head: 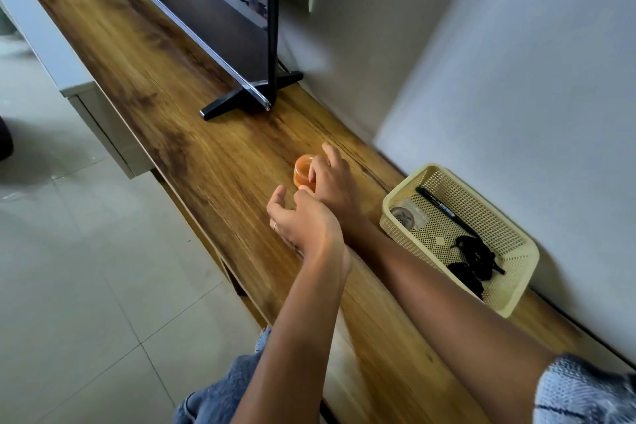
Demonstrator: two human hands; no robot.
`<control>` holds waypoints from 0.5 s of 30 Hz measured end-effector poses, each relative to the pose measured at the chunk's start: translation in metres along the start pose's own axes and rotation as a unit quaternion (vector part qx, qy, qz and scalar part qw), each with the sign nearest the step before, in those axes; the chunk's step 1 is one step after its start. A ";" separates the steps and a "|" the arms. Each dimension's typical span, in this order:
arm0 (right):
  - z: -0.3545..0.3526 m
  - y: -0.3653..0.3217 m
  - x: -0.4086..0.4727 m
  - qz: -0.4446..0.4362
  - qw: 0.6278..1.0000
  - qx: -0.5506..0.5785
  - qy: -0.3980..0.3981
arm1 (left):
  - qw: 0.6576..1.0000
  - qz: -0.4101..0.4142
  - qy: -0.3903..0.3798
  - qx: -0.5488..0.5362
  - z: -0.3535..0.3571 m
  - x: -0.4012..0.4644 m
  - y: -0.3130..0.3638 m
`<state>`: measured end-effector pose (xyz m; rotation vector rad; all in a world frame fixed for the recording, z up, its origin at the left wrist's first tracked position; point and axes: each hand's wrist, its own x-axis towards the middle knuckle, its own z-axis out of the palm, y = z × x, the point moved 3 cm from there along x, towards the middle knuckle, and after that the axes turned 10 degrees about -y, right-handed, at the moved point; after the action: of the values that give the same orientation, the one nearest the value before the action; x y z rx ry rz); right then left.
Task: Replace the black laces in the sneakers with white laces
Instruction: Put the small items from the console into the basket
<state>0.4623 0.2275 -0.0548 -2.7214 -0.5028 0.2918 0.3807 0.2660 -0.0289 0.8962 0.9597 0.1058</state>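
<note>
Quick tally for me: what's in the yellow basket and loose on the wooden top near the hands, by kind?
Black lace bundles in the basket: 2
Black marker pen in the basket: 1
Tape roll in the basket: 1
Small orange container on the wooden top, under the right hand: 1
Total: 5

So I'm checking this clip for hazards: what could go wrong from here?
The right hand grips the small orange container only by its side; it could tip or slip on the wooden shelf. The forearms are crossed, so the left hand might bump it. No sneakers or white laces are in view; black laces lie in the basket.
</note>
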 end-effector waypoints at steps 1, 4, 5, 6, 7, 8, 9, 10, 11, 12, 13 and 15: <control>0.002 0.000 -0.001 -0.005 1.000 0.018 -0.014 | 1.000 0.000 0.001 0.001 0.000 0.001 0.000; 0.004 0.001 -0.003 -0.019 0.998 0.049 -0.031 | 1.000 0.001 0.005 0.003 0.001 0.001 -0.001; 0.004 0.002 -0.004 -0.023 0.998 0.059 -0.022 | 1.000 0.001 0.004 0.004 0.001 0.001 -0.002; 0.004 0.003 -0.004 -0.024 0.997 0.072 -0.012 | 1.000 0.001 0.003 0.006 0.001 0.000 -0.002; 0.005 0.004 -0.004 -0.024 0.996 0.085 -0.004 | 1.000 0.003 0.005 0.007 0.001 0.000 -0.002; 0.004 0.005 -0.004 -0.024 0.995 0.102 0.002 | 1.000 0.006 0.006 0.009 0.001 0.000 -0.002; 0.003 0.005 -0.004 -0.024 0.993 0.117 0.010 | 1.000 0.009 0.007 0.011 0.001 -0.001 -0.001; -0.001 0.006 -0.005 -0.023 0.991 0.130 0.027 | 1.000 0.014 0.006 0.014 0.001 -0.002 -0.001; -0.007 0.007 -0.007 -0.024 0.988 0.140 0.051 | 1.000 0.020 0.004 0.018 0.001 -0.003 -0.001; -0.015 0.008 -0.010 -0.026 0.985 0.147 0.084 | 0.999 0.028 0.001 0.024 0.000 -0.004 -0.001; -0.026 0.010 -0.016 -0.031 0.980 0.152 0.123 | 0.999 0.038 -0.008 0.033 0.001 -0.006 -0.001; -0.050 0.019 -0.030 -0.036 0.965 0.171 0.197 | 0.995 0.063 -0.048 0.057 0.005 -0.009 -0.003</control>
<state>0.4536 0.1839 -0.0124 -2.3338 -0.3933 -0.1687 0.3779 0.2572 -0.0235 1.0594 0.8246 0.1149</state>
